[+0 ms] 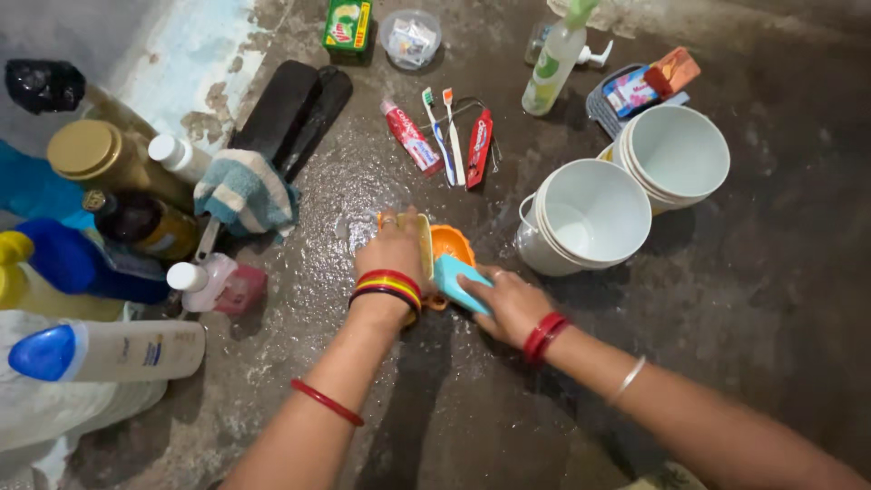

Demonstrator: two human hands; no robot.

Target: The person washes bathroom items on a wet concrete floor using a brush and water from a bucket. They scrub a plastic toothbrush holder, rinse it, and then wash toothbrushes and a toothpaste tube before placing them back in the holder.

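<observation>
Both hands on orange cup, wet floor.
Left hand (396, 252) fingers clamped on orange cup (451, 243); right hand (510, 304) fingers pressing blue sponge (456, 278) to it; green box (348, 24) top, red tube (412, 138) beside toothbrushes (445, 134).

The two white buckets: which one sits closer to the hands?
The left white bucket, beside the right hand and the orange holder. The other bucket stands farther back, toward the upper right.

A single head-worn camera looks steeply down from above onto a wet grey floor (726, 299), close enough that both forearms reach in from the bottom edge. Bottles line the left edge, white buckets (635, 181) upper right.
</observation>
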